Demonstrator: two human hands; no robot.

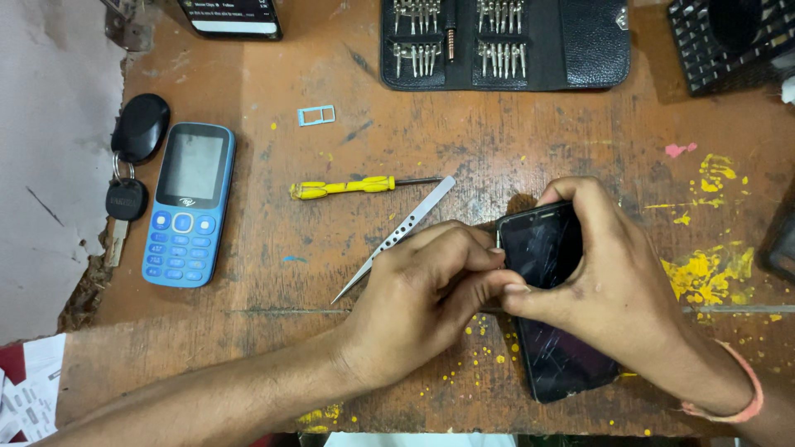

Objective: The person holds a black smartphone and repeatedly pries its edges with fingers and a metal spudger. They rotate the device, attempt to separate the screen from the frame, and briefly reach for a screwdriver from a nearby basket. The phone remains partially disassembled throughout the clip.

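- Both forearms reached in from the lower edge of the frame, the right wrist wearing a thin orange band [739,399].
- At the near edge of the worn wooden bench [331,273], speckled with yellow paint, lay a black smartphone [553,331] with a cracked screen, its top end lifted a little off the wood.
- Right hand [617,281] wrapped over the phone's upper half, fingers closed around its top edge and thumb pressed across the glass.
- Left hand [422,302] met it at the phone's left edge, fingers pinched shut against the side of the casing; whether they gripped anything small could not be told.
- Just beyond the left hand, steel tweezers [397,236] lay slanted on the wood, near a yellow-handled screwdriver [352,187].
- Further left rested a blue keypad phone [189,204], face up, beside a black key fob [139,126] and key [126,200].
- A small pale-blue card tray [316,115] sat alone past the screwdriver.
- Along the far edge, an open black bit case [505,41] showed rows of metal bits, with a dark mesh holder [729,41] to the right and another device [232,16] partly cut off at top left.
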